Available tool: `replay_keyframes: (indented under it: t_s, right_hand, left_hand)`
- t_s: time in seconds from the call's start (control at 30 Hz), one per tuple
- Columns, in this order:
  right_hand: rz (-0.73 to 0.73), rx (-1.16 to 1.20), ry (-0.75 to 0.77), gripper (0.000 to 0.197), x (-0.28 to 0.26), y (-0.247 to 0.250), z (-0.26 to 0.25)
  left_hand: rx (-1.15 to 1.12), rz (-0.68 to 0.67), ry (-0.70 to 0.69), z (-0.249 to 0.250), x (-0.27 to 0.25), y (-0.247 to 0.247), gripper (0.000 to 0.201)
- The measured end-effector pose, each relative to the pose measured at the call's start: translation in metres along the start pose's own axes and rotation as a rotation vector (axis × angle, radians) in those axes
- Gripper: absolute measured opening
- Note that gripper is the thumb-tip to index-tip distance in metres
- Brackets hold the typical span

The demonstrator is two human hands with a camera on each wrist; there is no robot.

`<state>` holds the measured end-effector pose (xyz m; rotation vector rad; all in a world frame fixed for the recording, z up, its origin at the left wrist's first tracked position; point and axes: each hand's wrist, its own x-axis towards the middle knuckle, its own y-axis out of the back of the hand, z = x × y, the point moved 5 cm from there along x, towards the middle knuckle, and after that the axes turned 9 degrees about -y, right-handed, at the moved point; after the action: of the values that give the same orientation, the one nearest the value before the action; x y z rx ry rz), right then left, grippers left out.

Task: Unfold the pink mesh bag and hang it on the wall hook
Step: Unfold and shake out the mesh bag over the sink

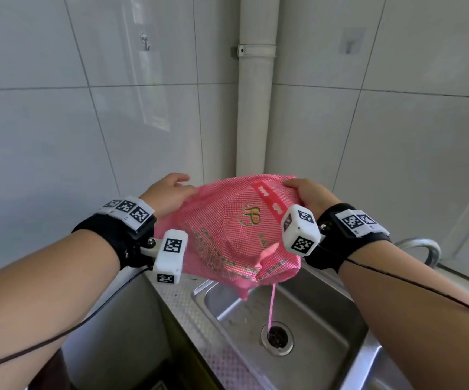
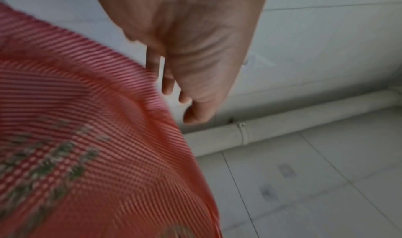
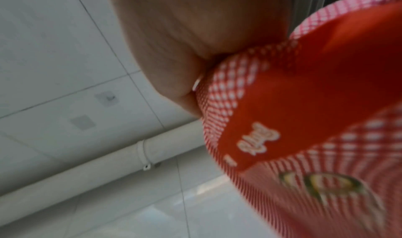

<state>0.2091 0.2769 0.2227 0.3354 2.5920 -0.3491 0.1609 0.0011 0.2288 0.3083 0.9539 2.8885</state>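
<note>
At frame centre our right hand [image 1: 309, 197] grasps the pink mesh bag [image 1: 227, 229]; whether our left hand [image 1: 165, 194] grips its edge, we cannot tell.

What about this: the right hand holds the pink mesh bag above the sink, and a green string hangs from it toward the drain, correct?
Only the colour is wrong: the head view shows a pink string hanging from the bag toward the drain.

Glossy white tiled walls [image 1: 45, 122] fill the upper frame, meeting behind a vertical white pipe [image 1: 256, 108] at centre. A steel sink [image 1: 326, 319] with a round drain [image 1: 277, 337] sits at lower right.
</note>
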Motion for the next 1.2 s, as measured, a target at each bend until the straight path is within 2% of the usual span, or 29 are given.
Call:
replay_keyframes:
  t_s: [0.07,0.13,0.2,0.23,0.3,0.37,0.43,0.5,0.63,0.73,0.83,0.9,1.0,1.1,1.2]
  right_hand:
    - [0.067,-0.009,0.051,0.017,0.003,-0.009,-0.003]
    - [0.087,-0.043,0.103,0.020,0.006,-0.018,-0.005]
    - [0.050,-0.057,0.078,0.018,0.001,-0.028,-0.005]
    - [0.007,-0.053,0.060,0.021,-0.005,-0.036,-0.003]
    - [-0.132,-0.006,0.059,0.025,-0.015,-0.052,-0.002]
    - [-0.258,0.059,0.081,0.022,-0.022,-0.061,-0.003]
    - [-0.287,0.104,0.067,0.023,-0.027,-0.057,-0.003]
    - [-0.237,0.109,0.092,0.016,-0.026,-0.047,-0.006]
    - [-0.114,0.018,0.133,0.014,-0.021,-0.030,-0.002]
    - [-0.165,-0.084,0.055,0.016,-0.019,-0.035,0.012]
    - [-0.309,-0.283,0.034,0.056,-0.024,-0.052,0.025]
    - [-0.397,-0.322,0.052,0.050,-0.032,-0.069,0.030]
    - [-0.388,-0.318,0.104,0.035,-0.035,-0.085,0.031]
    - [-0.304,-0.358,0.117,0.012,-0.029,-0.083,0.029]
    - [-0.256,-0.333,0.085,0.023,-0.017,-0.071,0.026]
  left_hand:
    - [-0.089,-0.060,-0.092,0.025,-0.010,-0.015,0.068]
    - [-0.124,-0.202,-0.162,0.050,-0.023,-0.034,0.075]
    - [-0.178,-0.321,-0.197,0.068,-0.034,-0.053,0.077]
    - [-0.179,-0.339,-0.215,0.073,-0.036,-0.059,0.079]
    - [-0.115,-0.288,-0.270,0.078,-0.035,-0.064,0.076]
    - [-0.033,-0.169,-0.310,0.077,-0.030,-0.056,0.054]
    - [-0.051,-0.085,-0.316,0.068,-0.023,-0.045,0.035]
    - [-0.136,-0.007,-0.269,0.055,-0.018,-0.031,0.027]
    - [-0.267,0.076,-0.129,0.035,-0.016,-0.012,0.037]
    - [-0.356,0.118,-0.089,0.033,-0.018,-0.005,0.043]
    - [-0.410,0.150,-0.091,0.034,-0.020,-0.004,0.038]
    - [-0.453,0.110,-0.077,0.036,-0.021,-0.007,0.033]
    - [-0.479,0.034,-0.056,0.037,-0.026,-0.008,0.036]
    - [-0.456,0.089,-0.070,0.035,-0.029,0.005,0.043]
    - [-0.439,0.238,-0.078,0.030,-0.031,0.027,0.043]
